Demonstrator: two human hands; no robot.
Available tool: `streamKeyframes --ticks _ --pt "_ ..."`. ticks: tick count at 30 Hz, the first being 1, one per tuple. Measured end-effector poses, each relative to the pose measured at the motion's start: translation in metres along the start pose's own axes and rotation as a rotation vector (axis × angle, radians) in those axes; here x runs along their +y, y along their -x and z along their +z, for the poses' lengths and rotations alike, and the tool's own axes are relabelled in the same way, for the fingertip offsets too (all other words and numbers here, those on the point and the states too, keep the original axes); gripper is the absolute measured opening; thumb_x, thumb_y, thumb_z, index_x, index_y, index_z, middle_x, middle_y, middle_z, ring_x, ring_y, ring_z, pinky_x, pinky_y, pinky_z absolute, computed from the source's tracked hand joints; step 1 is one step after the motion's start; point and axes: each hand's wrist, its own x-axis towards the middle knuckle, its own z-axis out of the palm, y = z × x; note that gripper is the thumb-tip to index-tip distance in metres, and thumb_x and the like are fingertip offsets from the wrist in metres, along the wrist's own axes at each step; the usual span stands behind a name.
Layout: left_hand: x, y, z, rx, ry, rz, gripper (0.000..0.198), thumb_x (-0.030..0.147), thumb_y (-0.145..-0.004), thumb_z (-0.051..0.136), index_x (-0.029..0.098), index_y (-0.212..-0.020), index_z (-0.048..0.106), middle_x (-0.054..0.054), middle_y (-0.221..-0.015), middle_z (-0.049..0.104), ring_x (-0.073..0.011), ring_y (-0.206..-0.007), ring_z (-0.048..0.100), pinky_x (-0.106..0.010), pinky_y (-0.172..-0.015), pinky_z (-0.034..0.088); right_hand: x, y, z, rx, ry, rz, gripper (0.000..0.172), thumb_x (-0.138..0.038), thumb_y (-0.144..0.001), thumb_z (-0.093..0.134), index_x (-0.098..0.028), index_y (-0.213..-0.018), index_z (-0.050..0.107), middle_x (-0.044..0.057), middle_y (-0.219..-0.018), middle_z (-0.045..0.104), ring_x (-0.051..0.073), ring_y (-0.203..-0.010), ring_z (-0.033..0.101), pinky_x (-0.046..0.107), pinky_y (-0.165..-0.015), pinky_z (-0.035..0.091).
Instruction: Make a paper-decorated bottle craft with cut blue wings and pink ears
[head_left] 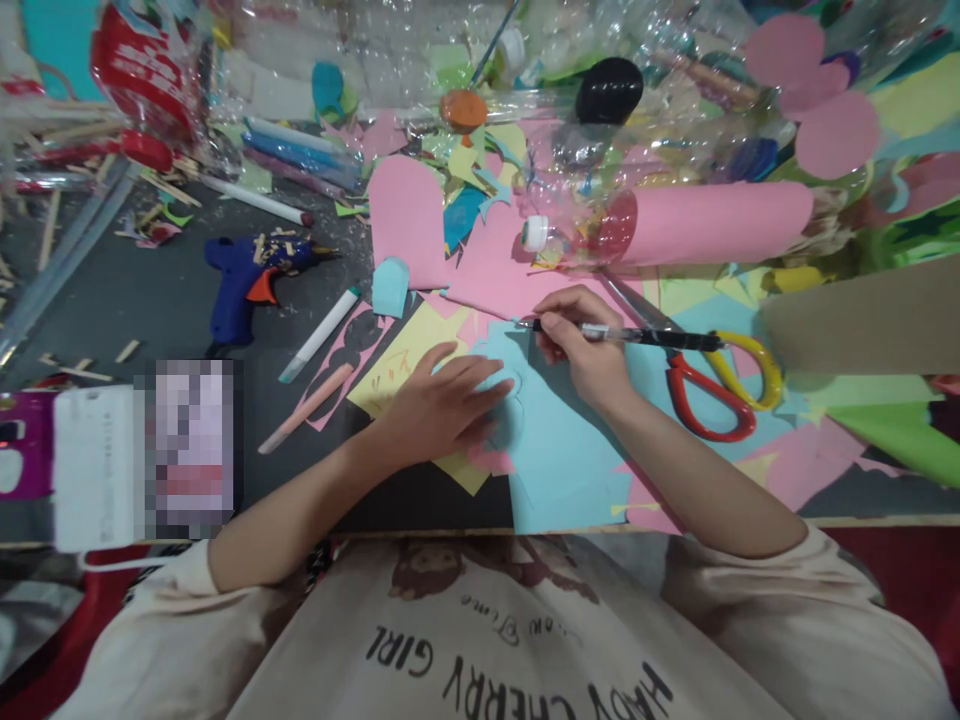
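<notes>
My left hand [442, 405] lies flat with fingers stretched out, pressing down on a light blue paper sheet [559, 450] at the table's near edge. My right hand [581, 335] is closed in a pinch around a black pen [637, 335], its tip touching the blue paper's upper edge near a traced outline. Yellow paper [397, 365] lies under the left hand's fingers.
Red and yellow scissors [720, 385] lie right of the pen. A blue glue gun [244, 285], a white marker [319, 335], a pink stick [304, 408], pink rolled paper [712, 222], plastic bottles [585, 170] and paper scraps crowd the table. A white box [94, 465] stands at the left.
</notes>
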Motion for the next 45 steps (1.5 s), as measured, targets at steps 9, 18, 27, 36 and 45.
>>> streamKeyframes --ticks 9,18,27,36,45 --pt "-0.006 0.001 -0.001 0.028 0.093 0.019 0.029 0.031 -0.098 0.044 0.021 -0.115 0.066 -0.009 -0.130 0.064 -0.0237 -0.117 0.060 -0.043 -0.101 0.045 0.000 0.002 -0.003 -0.058 -0.038 0.014 0.036 -0.054 -0.077 0.071 -0.021 -0.067 0.060 -0.004 -0.052 0.059 0.009 -0.039 0.051 0.023 -0.040 0.037" --pt "-0.010 0.000 -0.004 0.013 0.167 -0.021 0.028 0.035 -0.094 0.053 0.027 -0.116 0.068 -0.012 -0.130 0.060 -0.0274 -0.118 0.055 -0.044 -0.097 0.046 -0.005 0.005 0.000 -0.198 0.210 0.050 0.037 -0.035 -0.078 0.062 -0.022 -0.051 0.041 -0.007 -0.042 0.045 0.008 -0.042 0.042 0.024 -0.046 0.033" --pt "-0.010 0.000 -0.003 0.008 0.202 -0.044 0.029 0.039 -0.094 0.051 0.027 -0.114 0.070 -0.012 -0.129 0.060 -0.0277 -0.117 0.055 -0.045 -0.097 0.045 -0.003 0.005 0.001 -0.261 0.290 0.053 0.036 -0.034 -0.077 0.057 -0.022 -0.051 0.036 -0.006 -0.046 0.038 0.008 -0.046 0.034 0.025 -0.047 0.027" --pt "-0.010 0.000 -0.004 -0.039 0.246 -0.083 0.031 0.041 -0.093 0.052 0.027 -0.115 0.070 -0.012 -0.131 0.059 -0.0285 -0.118 0.055 -0.047 -0.099 0.044 -0.003 0.005 0.001 -0.272 0.307 0.057 0.034 -0.035 -0.077 0.057 -0.023 -0.052 0.036 -0.005 -0.047 0.038 0.008 -0.047 0.034 0.025 -0.048 0.028" --pt "-0.009 0.002 -0.001 -0.023 0.269 -0.106 0.029 0.038 -0.092 0.054 0.029 -0.114 0.070 -0.012 -0.137 0.055 -0.0293 -0.122 0.052 -0.049 -0.101 0.043 -0.002 0.005 0.002 -0.269 0.293 0.057 0.033 -0.035 -0.076 0.057 -0.022 -0.052 0.038 -0.005 -0.048 0.040 0.008 -0.048 0.035 0.025 -0.049 0.029"
